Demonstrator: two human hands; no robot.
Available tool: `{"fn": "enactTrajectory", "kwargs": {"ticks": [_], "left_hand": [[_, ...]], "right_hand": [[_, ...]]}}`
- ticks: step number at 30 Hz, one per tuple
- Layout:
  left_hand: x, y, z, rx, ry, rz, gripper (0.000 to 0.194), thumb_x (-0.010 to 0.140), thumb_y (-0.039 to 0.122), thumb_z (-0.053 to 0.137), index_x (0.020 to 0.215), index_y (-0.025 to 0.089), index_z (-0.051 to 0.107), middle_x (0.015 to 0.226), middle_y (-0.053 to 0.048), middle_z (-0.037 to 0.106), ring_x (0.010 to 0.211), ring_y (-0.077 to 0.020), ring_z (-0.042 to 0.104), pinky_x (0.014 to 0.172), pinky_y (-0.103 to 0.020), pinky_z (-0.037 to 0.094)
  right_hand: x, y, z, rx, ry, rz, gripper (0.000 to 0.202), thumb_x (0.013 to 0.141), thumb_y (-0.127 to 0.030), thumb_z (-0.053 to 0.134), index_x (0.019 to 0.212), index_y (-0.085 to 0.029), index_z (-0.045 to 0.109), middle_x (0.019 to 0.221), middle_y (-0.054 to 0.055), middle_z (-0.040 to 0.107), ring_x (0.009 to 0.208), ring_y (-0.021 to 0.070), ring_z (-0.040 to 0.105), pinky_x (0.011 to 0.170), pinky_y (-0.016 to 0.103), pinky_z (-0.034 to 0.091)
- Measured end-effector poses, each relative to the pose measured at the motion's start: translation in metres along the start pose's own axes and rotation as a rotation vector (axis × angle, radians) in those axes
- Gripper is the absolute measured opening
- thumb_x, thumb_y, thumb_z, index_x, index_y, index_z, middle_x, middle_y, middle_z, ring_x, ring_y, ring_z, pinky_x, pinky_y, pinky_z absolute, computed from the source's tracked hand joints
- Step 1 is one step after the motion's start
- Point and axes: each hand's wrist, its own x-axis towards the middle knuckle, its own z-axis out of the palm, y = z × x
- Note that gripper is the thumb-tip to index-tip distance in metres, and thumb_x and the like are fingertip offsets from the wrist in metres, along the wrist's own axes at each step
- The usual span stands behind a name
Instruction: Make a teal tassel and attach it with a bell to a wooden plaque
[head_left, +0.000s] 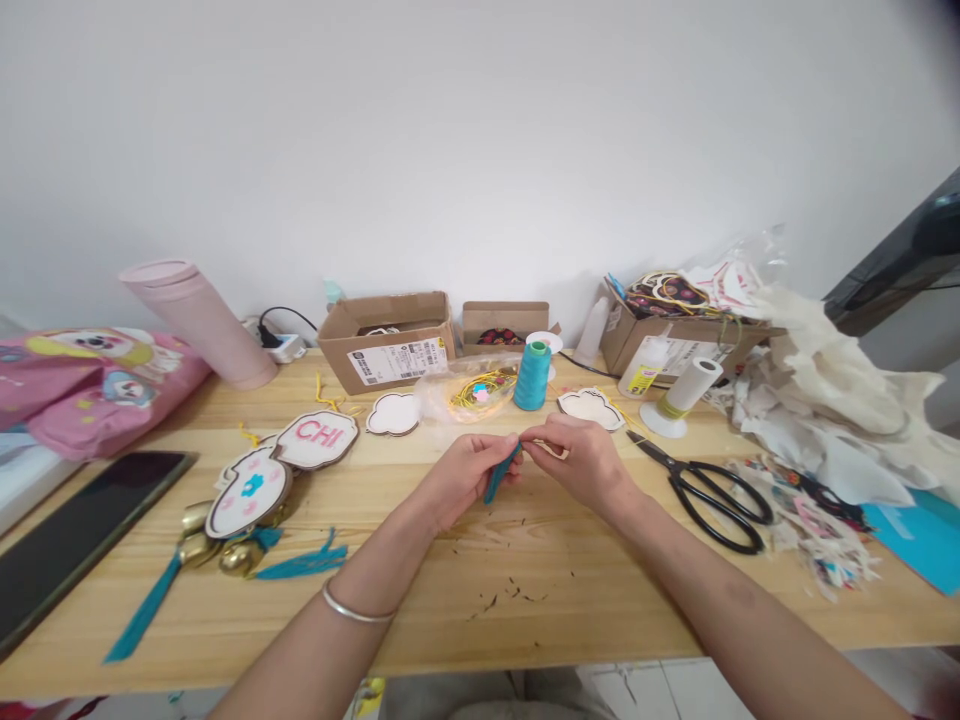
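Over the middle of the wooden table, my left hand [480, 470] is closed around a small teal tassel [501, 478], whose strands hang below the fingers. My right hand [574, 455] pinches at the tassel's top end, fingertips close to the left thumb; what exactly lies between them is too small to make out. Just behind the hands stands a spool of teal thread [532, 378]. On the left, finished-looking embroidered pieces, one marked CHI [316, 438], lie beside brass bells [241, 556] and more teal tassels [304, 562].
Black scissors [705, 485] lie right of my right hand, near fabric scraps [821, 530]. Cardboard boxes [390, 360], a glue bottle [646, 365] and a white thread spool [686, 392] stand along the wall. A phone [82, 530] and pink tumbler [202, 320] are at left.
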Motion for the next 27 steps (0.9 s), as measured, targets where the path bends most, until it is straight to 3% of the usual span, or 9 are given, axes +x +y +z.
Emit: {"fn": "enactTrajectory", "kwargs": {"ticks": [6, 12, 17, 23, 27], "left_hand": [[0.001, 0.002, 0.002, 0.412, 0.002, 0.123, 0.025, 0.070, 0.032, 0.058, 0.085, 0.015, 0.067, 0.066, 0.000, 0.059, 0.059, -0.0088, 0.045, 0.051, -0.019, 0.031], [0.001, 0.006, 0.003, 0.513, 0.013, 0.187, 0.022, 0.073, 0.031, 0.051, 0.072, 0.014, 0.066, 0.058, 0.003, 0.053, 0.055, -0.0074, 0.040, 0.051, -0.019, 0.029], [0.001, 0.003, 0.000, 0.512, 0.052, 0.150, 0.023, 0.072, 0.033, 0.053, 0.068, 0.013, 0.064, 0.056, 0.003, 0.053, 0.052, -0.0071, 0.040, 0.050, -0.020, 0.028], [0.003, 0.001, 0.001, 0.327, 0.086, 0.099, 0.023, 0.068, 0.034, 0.057, 0.062, 0.013, 0.058, 0.053, 0.003, 0.051, 0.053, -0.0080, 0.046, 0.053, -0.020, 0.032], [0.002, 0.002, -0.001, 0.275, 0.050, 0.109, 0.024, 0.069, 0.034, 0.057, 0.059, 0.012, 0.055, 0.047, 0.006, 0.040, 0.041, -0.0039, 0.034, 0.043, -0.019, 0.022]], "right_hand": [[0.001, -0.001, -0.003, -0.001, -0.018, 0.037, 0.012, 0.072, -0.019, 0.056, 0.073, -0.018, 0.068, 0.052, -0.002, 0.049, 0.048, 0.0077, 0.044, 0.047, 0.019, 0.030], [0.001, -0.002, -0.004, 0.007, -0.045, 0.058, 0.012, 0.071, -0.017, 0.056, 0.074, -0.017, 0.068, 0.050, -0.003, 0.047, 0.047, 0.0072, 0.041, 0.046, 0.019, 0.029], [0.002, 0.003, -0.002, 0.102, -0.061, 0.101, 0.015, 0.072, -0.020, 0.055, 0.080, -0.018, 0.067, 0.053, -0.002, 0.049, 0.049, 0.0078, 0.043, 0.047, 0.020, 0.032], [0.006, 0.007, -0.010, 0.225, -0.022, 0.190, 0.023, 0.078, -0.028, 0.048, 0.087, -0.016, 0.065, 0.060, 0.001, 0.058, 0.052, 0.0092, 0.046, 0.049, 0.021, 0.035], [0.006, 0.005, -0.012, 0.156, -0.066, 0.157, 0.020, 0.073, -0.033, 0.055, 0.079, -0.018, 0.068, 0.060, 0.001, 0.059, 0.054, 0.0097, 0.047, 0.050, 0.021, 0.035]]}}
